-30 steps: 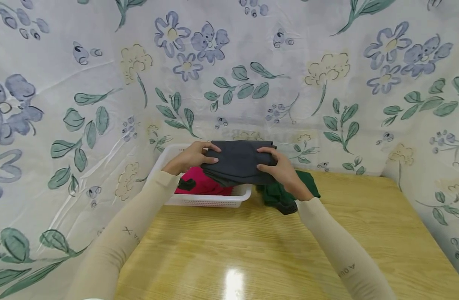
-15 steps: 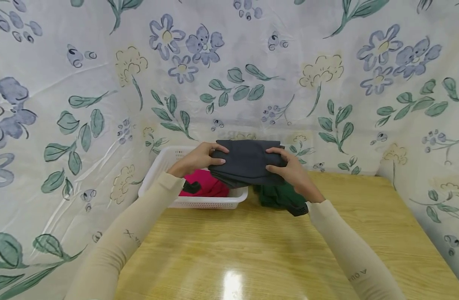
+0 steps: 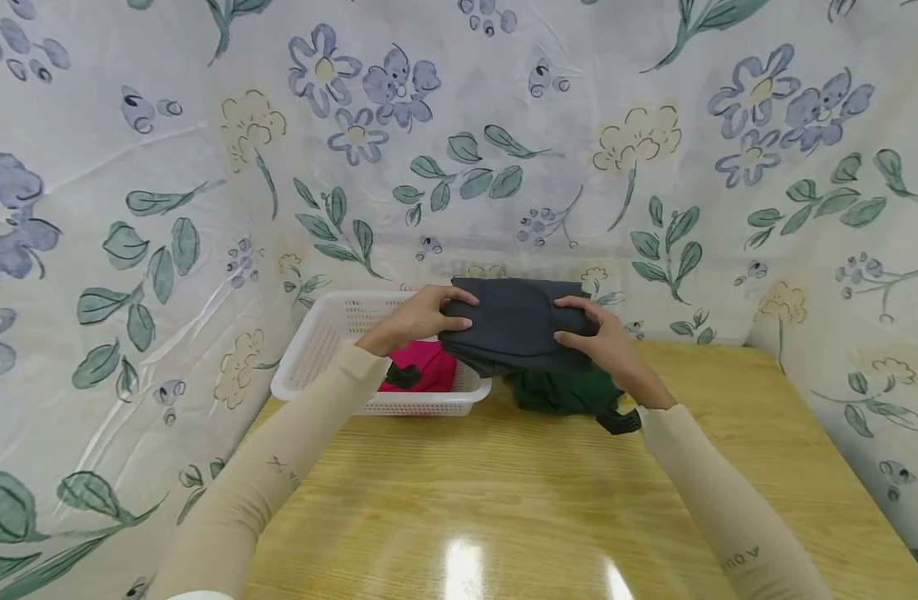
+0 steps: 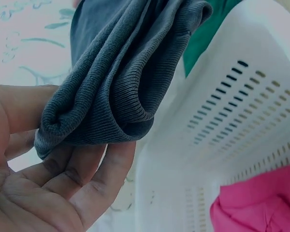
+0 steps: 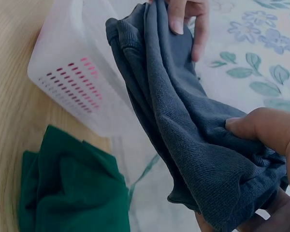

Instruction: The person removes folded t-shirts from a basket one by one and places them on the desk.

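Note:
A folded dark grey garment (image 3: 519,321) is held up level between both hands, over the gap between the basket's right end and the green cloth. My left hand (image 3: 424,315) grips its left end, thumb on one face and fingers beneath, as the left wrist view shows along the ribbed folded edge (image 4: 130,92). The right hand (image 3: 604,342) pinches the opposite end, its thumb pressing into the fabric in the right wrist view. Below the garment lies a folded green cloth (image 3: 559,393), partly hidden. Red-pink cloth (image 3: 428,367) lies in the white basket (image 3: 421,408).
The wooden table (image 3: 459,483) carries the basket at the back left and the green cloth to its right. Behind stands a floral-patterned sheet (image 3: 459,100), close to the basket's back edge.
Both hands have carried the folded dark garment to the right, from over the basket's right part toward the green cloth. More of the basket shows now. The head view has shifted slightly.

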A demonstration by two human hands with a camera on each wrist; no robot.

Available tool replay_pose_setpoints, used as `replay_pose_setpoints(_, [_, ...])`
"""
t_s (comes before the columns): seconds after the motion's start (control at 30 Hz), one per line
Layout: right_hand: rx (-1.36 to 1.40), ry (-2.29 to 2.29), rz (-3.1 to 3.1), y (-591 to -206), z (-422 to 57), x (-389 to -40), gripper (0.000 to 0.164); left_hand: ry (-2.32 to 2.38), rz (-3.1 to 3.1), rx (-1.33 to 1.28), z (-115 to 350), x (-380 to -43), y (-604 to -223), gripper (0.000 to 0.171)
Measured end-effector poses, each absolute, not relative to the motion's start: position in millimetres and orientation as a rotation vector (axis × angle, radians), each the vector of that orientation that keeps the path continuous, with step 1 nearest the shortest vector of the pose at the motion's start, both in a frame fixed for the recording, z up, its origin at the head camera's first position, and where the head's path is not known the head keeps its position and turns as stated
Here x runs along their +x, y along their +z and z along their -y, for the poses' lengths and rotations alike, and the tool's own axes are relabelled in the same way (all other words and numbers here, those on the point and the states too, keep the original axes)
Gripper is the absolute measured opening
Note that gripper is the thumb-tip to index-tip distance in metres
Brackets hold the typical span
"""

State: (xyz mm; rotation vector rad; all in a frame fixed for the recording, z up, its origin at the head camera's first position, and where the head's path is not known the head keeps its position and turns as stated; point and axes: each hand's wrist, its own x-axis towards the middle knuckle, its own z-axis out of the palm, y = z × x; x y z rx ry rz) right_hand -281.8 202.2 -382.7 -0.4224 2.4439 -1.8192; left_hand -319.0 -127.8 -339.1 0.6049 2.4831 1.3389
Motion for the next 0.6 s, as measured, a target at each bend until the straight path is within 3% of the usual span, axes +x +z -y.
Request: replay_pose_setpoints(0.6, [-0.343, -1.894, -2.389, -393, -253, -270, 0.061, 1.336, -2.511, 0.765, 82, -320, -352, 0.042])
